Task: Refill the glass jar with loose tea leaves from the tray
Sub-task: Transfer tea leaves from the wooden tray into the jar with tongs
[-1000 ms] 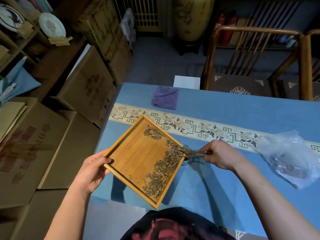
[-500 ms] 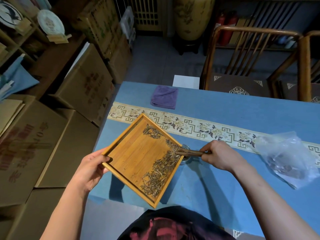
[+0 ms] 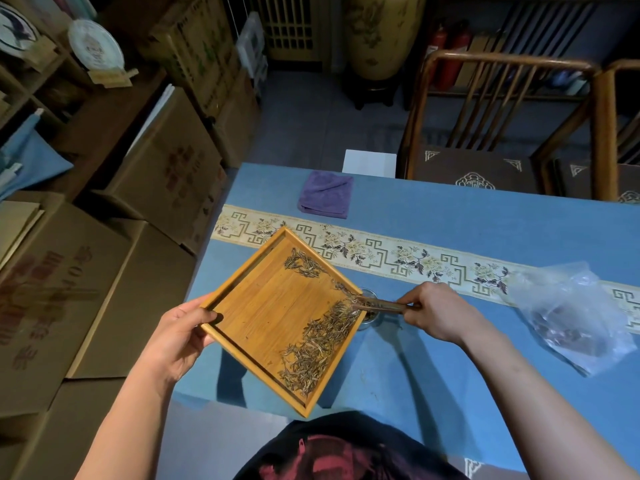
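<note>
My left hand [image 3: 180, 332] grips the left corner of a square bamboo tray [image 3: 263, 306], held tilted above the blue table. Loose tea leaves [image 3: 318, 341] lie heaped along the tray's lower right edge, with a smaller clump near its top corner. My right hand [image 3: 438, 311] pinches a thin wooden stick [image 3: 379, 305] whose tip reaches over the tray's right corner into the leaves. The glass jar [image 3: 370, 315] stands on the table just under that corner, mostly hidden by the tray and the stick.
A folded purple cloth [image 3: 325, 199] lies at the table's far side. A crumpled clear plastic bag [image 3: 568, 313] rests at the right. Wooden chairs [image 3: 485, 133] stand behind the table, and cardboard boxes [image 3: 114, 271] are stacked along the left.
The stick's tip has moved slightly along the tray's right corner among the leaves. The tray and both hands stay nearly where they were.
</note>
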